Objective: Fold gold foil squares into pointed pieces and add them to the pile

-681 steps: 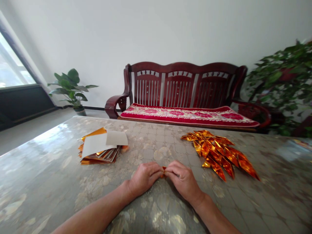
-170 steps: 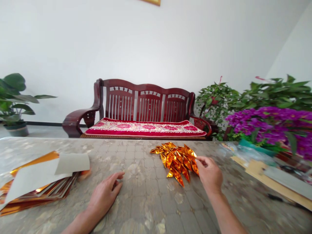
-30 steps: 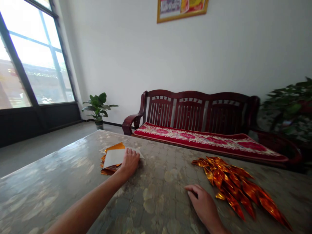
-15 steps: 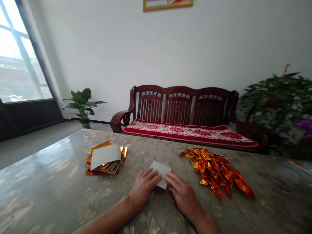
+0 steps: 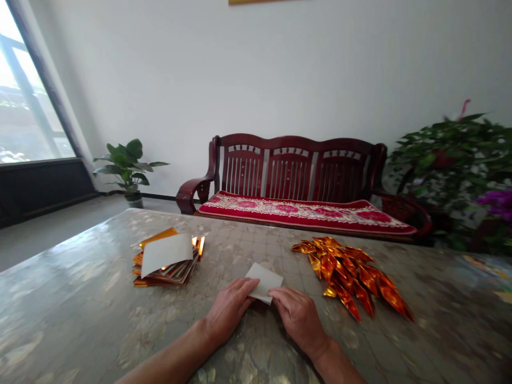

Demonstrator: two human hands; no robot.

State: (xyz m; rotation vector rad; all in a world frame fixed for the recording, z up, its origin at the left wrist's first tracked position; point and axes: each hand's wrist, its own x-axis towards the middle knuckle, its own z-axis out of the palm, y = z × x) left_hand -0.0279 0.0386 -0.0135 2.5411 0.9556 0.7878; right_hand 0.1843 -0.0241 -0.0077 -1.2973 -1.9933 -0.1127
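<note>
A small sheet of paper (image 5: 264,280), pale side up, is held between my two hands over the table's middle. My left hand (image 5: 232,306) grips its left corner, thumb on top and the other fingers underneath or hidden. On the right corner my right hand (image 5: 298,314) pinches with thumb and curled fingers. The near edge of the paper looks doubled, as if folded. Left of my hands is a stack of gold foil paper (image 5: 168,258) with a pale sheet on top. To the right lies a pile of folded gold foil pieces (image 5: 348,272), pointed at both ends.
The patterned table (image 5: 100,320) spans the foreground. Behind it stands a dark red wooden bench (image 5: 288,165) with a red floral cover (image 5: 292,210). A potted plant (image 5: 130,168) is at the back left; a leafy plant (image 5: 452,154) fills the right side.
My fingers lay flat on the paper before; now both hands grip its corners and its near edge looks raised. My right fingers have curled. The view has shifted slightly.
</note>
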